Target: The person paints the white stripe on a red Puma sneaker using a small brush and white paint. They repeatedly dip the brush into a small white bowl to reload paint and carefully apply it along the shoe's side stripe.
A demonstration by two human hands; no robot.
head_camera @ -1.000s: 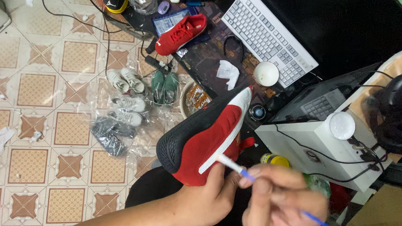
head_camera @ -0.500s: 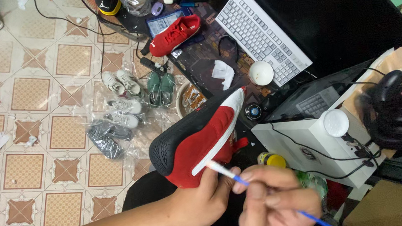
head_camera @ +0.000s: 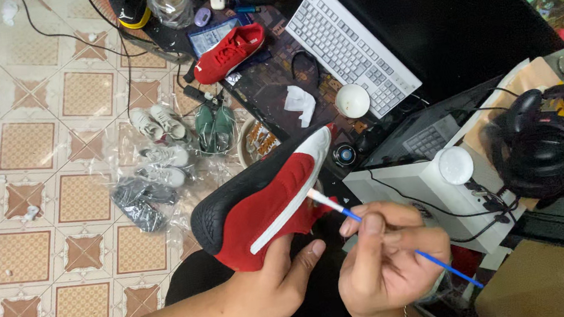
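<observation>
Tiled floor (head_camera: 34,122): two red shoes (head_camera: 266,202), one paintbrush (head_camera: 388,238).

Soft, even indoor light falls from above, bright on the tiled floor (head_camera: 38,226) at the left and dimmer toward the right, where the black monitor (head_camera: 448,15) swallows all detail. Shadows are faint and diffuse, with small glints of glare on the clear plastic bags (head_camera: 160,192). Focus is fairly sharp in the middle, while the frame's corners look slightly soft and stretched by the wide lens.
</observation>
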